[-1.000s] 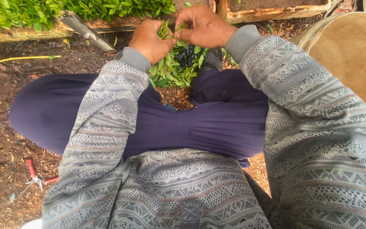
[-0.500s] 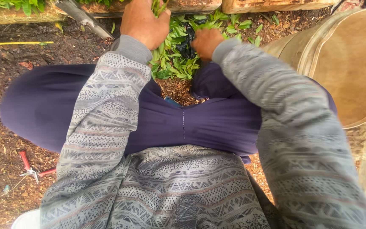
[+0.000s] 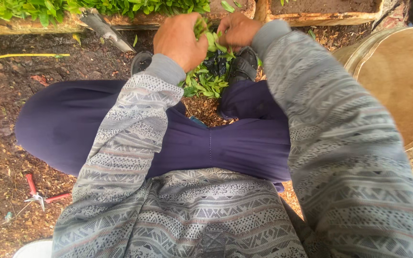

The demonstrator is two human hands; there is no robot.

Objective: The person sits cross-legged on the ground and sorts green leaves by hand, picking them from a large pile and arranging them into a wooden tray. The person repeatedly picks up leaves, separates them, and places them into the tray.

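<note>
Both hands are pinching leafy cuttings (image 3: 210,38) above the seedling pile (image 3: 205,82): left hand (image 3: 180,40) left, right hand (image 3: 237,29) right.

The ground (image 3: 5,157) is dark soil strewn with brown wood chips. On it lie red-handled pruners (image 3: 38,195) at the lower left, a yellow stick (image 3: 22,56) at the upper left, a trowel (image 3: 103,29) leaning toward the wooden planter edge (image 3: 20,25), and a pile of green cuttings (image 3: 206,81) between the black shoes (image 3: 242,64). A tan bucket (image 3: 397,81) rests on its side at the right.
</note>
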